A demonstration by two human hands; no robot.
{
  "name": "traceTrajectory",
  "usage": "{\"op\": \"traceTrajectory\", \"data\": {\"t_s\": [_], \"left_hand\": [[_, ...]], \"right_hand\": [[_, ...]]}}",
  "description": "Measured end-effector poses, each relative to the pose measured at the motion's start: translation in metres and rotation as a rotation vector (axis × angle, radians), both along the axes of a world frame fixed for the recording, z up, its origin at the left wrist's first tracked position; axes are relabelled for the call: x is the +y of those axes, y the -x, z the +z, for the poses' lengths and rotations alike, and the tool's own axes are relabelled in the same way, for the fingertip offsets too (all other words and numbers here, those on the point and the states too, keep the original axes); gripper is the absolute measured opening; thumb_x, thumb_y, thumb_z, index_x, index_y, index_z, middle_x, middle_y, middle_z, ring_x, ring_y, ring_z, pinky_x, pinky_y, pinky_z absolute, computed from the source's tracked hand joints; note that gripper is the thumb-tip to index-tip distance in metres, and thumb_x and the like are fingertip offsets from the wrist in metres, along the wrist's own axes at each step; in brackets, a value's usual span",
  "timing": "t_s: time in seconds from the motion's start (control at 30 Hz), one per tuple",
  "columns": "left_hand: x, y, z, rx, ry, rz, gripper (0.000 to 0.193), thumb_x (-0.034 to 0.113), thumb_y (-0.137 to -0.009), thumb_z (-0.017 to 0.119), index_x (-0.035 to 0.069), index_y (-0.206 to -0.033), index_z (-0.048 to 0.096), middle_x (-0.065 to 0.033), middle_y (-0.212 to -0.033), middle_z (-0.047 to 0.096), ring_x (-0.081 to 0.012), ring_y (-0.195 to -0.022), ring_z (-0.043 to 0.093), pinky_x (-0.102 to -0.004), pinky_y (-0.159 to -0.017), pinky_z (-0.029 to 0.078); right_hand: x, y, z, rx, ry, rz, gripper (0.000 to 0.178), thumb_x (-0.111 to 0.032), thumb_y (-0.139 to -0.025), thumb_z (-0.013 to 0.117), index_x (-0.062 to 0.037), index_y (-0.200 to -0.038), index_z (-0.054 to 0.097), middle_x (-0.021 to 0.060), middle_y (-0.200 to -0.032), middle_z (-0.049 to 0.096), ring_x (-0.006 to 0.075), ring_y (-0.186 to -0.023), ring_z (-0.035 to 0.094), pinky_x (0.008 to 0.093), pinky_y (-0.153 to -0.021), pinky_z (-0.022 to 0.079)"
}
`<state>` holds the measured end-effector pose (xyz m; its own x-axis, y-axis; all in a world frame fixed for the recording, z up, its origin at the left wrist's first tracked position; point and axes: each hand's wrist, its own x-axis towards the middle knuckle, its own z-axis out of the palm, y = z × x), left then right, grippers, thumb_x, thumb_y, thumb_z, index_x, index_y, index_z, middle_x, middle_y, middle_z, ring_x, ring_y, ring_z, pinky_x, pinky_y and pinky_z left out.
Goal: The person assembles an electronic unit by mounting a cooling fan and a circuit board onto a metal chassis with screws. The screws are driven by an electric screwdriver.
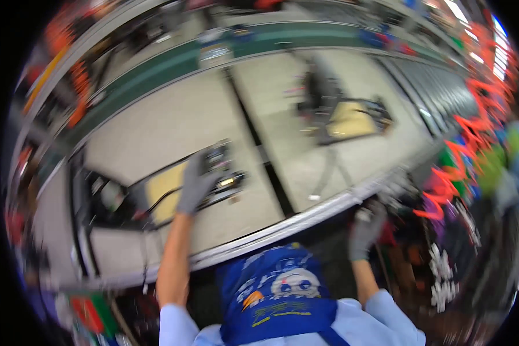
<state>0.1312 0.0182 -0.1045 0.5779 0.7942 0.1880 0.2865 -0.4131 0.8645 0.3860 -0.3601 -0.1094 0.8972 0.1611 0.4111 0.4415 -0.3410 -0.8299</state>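
Note:
My left hand point(195, 183), in a grey glove, lies across a flat dark-framed unit point(161, 190) on the conveyor-like table. Its fingers look stretched out over the unit, between a yellow panel and small electronic parts point(228, 181). A black cable bends over the yellow panel. Past the table's front edge, on the right, is my right hand point(368, 232), also gloved in grey. A small pale spot shows at its fingertips; motion blur hides whether it holds anything.
A second unit with a yellow panel point(352, 120) and raised black part sits farther right. A black tray-like part point(106, 199) adjoins the near unit's left. Dark gaps point(268, 167) divide the pale table. Red coiled cords point(467, 150) hang at right; a metal rail point(259, 230) edges the front.

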Motion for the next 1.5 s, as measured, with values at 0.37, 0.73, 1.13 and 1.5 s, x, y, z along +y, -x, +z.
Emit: {"op": "traceTrajectory", "data": {"t_s": [0.37, 0.73, 1.13, 1.5], "left_hand": [[0.002, -0.001, -0.001, 0.070, -0.109, -0.028, 0.064, -0.001, -0.082, 0.073, 0.001, -0.143, 0.054, -0.0138, -0.123, 0.067, -0.0209, -0.107, 0.069, -0.0346, -0.093, 0.056], [0.002, 0.001, -0.001, 0.012, -0.154, -0.018, 0.050, 0.003, -0.091, 0.071, 0.001, -0.139, 0.057, -0.0117, -0.113, 0.069, -0.0180, -0.093, 0.068, -0.0331, -0.084, 0.055], [0.001, 0.004, 0.001, 0.032, -0.150, -0.008, 0.041, 0.008, -0.094, 0.069, 0.000, -0.133, 0.061, -0.0132, -0.112, 0.070, -0.0193, -0.091, 0.068, -0.0344, -0.083, 0.055], [-0.001, 0.005, 0.005, 0.037, -0.185, -0.006, 0.039, 0.006, -0.095, 0.067, 0.000, -0.133, 0.061, -0.0130, -0.110, 0.069, -0.0201, -0.091, 0.068, -0.0348, -0.083, 0.055]], "right_hand": [[0.093, 0.027, 0.010, -0.300, 0.209, 0.342, 0.034, -0.010, -0.084, 0.069, -0.0065, -0.117, 0.065, 0.0128, -0.095, 0.064, 0.0319, -0.084, 0.063, 0.0437, -0.076, 0.050], [0.096, 0.028, 0.003, -0.330, 0.269, 0.334, 0.034, -0.009, -0.079, 0.069, -0.0070, -0.113, 0.065, 0.0118, -0.094, 0.064, 0.0336, -0.088, 0.063, 0.0448, -0.078, 0.050], [0.095, 0.027, -0.008, -0.330, 0.243, 0.313, 0.042, -0.010, -0.072, 0.071, -0.0080, -0.114, 0.066, 0.0139, -0.096, 0.063, 0.0355, -0.087, 0.062, 0.0459, -0.078, 0.050], [0.097, 0.028, -0.007, -0.362, 0.235, 0.285, 0.033, -0.012, -0.079, 0.071, -0.0097, -0.112, 0.067, 0.0122, -0.096, 0.064, 0.0335, -0.087, 0.063, 0.0447, -0.078, 0.051]]}}
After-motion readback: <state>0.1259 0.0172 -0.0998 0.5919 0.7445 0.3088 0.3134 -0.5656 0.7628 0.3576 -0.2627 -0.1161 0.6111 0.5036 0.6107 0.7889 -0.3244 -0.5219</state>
